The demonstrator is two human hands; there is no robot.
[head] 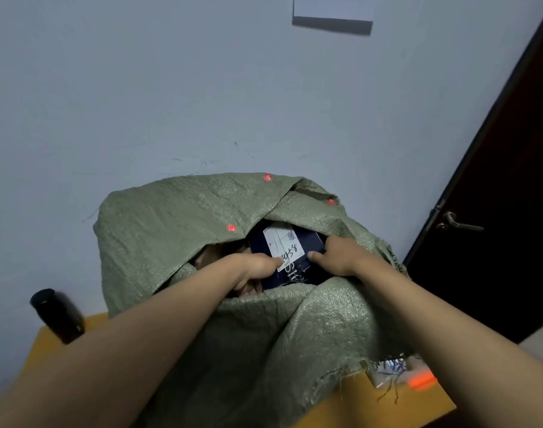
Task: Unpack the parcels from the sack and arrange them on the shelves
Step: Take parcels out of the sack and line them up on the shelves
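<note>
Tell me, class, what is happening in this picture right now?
A person is reaching into a green woven sack that sits on a yellow table against a wall. Both hands are inside its open mouth: the left hand and the right hand grip a dark blue parcel with a white label, one on each side. The parcel is not yet out of the sack. A dark bottle stands on the table to the left, and a dark door is on the right.

Pale grey-blue wall (pixel 202 88) with faint scuff marks, white sheet (pixel 333 6) pinned at the top edge, dark door (pixel 495 211) with lever handle (pixel 458 224) at right, yellow-orange table (pixel 387 406) against the wall, dim even light
</note>
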